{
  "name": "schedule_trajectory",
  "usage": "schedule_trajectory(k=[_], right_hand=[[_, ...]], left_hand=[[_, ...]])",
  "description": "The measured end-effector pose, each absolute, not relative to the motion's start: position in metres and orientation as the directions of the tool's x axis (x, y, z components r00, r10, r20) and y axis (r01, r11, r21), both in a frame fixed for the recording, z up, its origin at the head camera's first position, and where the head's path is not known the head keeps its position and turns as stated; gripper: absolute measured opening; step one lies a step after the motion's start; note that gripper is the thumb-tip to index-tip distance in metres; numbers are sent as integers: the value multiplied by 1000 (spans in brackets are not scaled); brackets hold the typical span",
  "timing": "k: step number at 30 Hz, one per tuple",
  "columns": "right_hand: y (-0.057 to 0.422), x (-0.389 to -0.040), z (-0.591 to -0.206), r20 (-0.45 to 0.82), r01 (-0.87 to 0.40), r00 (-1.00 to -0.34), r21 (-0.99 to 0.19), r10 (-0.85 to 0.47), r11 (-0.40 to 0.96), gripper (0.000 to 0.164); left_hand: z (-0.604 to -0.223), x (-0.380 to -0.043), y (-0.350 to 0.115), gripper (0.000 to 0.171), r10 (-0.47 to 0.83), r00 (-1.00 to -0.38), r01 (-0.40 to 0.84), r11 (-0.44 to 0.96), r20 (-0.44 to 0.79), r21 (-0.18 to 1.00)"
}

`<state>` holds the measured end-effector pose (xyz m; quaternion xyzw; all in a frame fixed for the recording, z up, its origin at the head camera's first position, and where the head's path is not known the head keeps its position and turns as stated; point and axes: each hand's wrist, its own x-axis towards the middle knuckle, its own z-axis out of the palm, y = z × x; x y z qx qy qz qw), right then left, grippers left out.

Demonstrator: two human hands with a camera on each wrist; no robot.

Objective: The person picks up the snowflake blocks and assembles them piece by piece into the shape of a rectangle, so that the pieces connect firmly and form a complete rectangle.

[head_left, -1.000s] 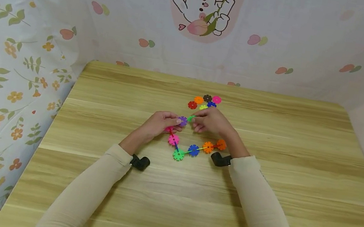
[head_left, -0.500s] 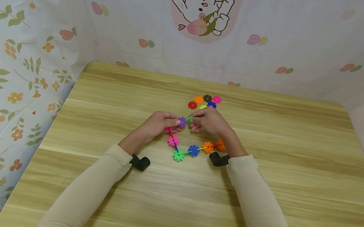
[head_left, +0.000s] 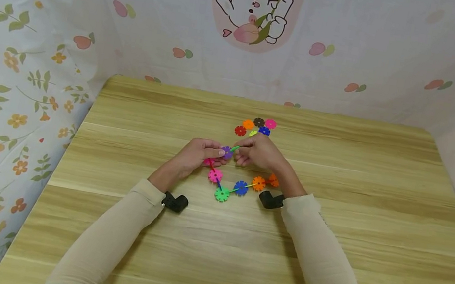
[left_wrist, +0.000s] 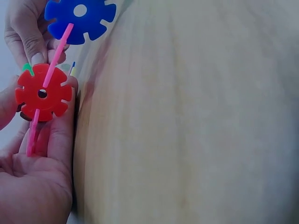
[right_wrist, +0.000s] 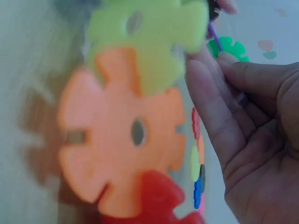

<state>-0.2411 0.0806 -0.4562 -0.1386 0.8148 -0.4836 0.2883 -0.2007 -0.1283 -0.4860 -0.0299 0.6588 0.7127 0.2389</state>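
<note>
My left hand (head_left: 198, 154) pinches a purple notched plastic disc (head_left: 227, 152) at the upper end of a chain of slotted-together discs. My right hand (head_left: 259, 152) pinches a green notched disc (right_wrist: 229, 49), which stands edge-on right at the purple disc's rim. From the left hand the chain curves down over a pink disc (head_left: 215, 175), a green one, a blue disc (head_left: 240, 188) and orange ones beside the right wrist. In the left wrist view, a red disc (left_wrist: 56, 93) lies by the left fingers, joined through a pink disc (left_wrist: 60, 51) to a blue one.
Beyond the right hand, several loose discs lie on the wooden table (head_left: 360, 184): red (head_left: 240, 131), orange (head_left: 248, 124), dark brown (head_left: 259, 122), pink (head_left: 270, 124), blue and a yellow-green one partly hidden by that hand. A patterned cloth (head_left: 148, 48) hangs behind the table.
The right hand has shifted slightly left, bringing the green disc against the purple one and turning it from flat to edge-on. The left hand has stayed nearly still.
</note>
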Motion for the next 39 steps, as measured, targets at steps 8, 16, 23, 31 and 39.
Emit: schedule_trajectory(k=[8,16,23,31,39], right_hand=[[79,-240,-454,-321,15,-795,-859,-515,512,24],[83,-244,-454,-341,15,-781,-848,-523,530,24],[97,-256,-446,-352,15,-758,-851,-548,525,26],[116,-273,-438,-376,87,-798,-845,-471,527,29],[125,-283,-445,-358,111,-846,-843,-395,527,30]], left_hand=[[-485,-200,-128,29,297,-883,-389,-30,-363,921],[-485,-199,-127,30,306,-884,-372,-4,-353,928],[-485,-197,-126,30,296,-890,-356,21,-346,934],[-484,-198,-126,30,287,-890,-362,30,-355,932],[-485,-198,-126,29,290,-886,-370,32,-363,929]])
